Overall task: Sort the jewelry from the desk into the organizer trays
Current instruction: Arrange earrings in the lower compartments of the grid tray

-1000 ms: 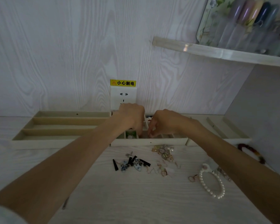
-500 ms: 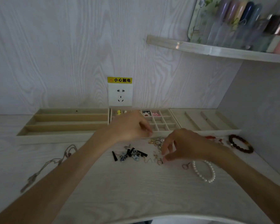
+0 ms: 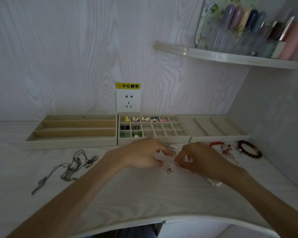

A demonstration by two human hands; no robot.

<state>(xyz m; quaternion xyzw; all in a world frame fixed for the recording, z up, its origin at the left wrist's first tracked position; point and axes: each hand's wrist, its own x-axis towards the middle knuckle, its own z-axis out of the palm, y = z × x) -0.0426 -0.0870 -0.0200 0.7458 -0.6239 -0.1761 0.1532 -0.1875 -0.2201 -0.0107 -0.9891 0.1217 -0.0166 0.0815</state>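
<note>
Gold earring (image 3: pixel 169 171) on desk, hands nr it

Three organizer trays stand in a row along the far edge of the desk (image 3: pixel 144 194): the long-slot tray (image 3: pixel 72 142) left, the grid tray (image 3: pixel 153 141) in the middle below the wall socket (image 3: pixel 128 101), the angled-slot tray (image 3: pixel 218 138) right. Near the long-slot tray lie chain necklaces (image 3: pixel 69 169). Near the angled-slot tray lie bead bracelets (image 3: pixel 250 149), with a shelf (image 3: pixel 222 56) above.
</note>
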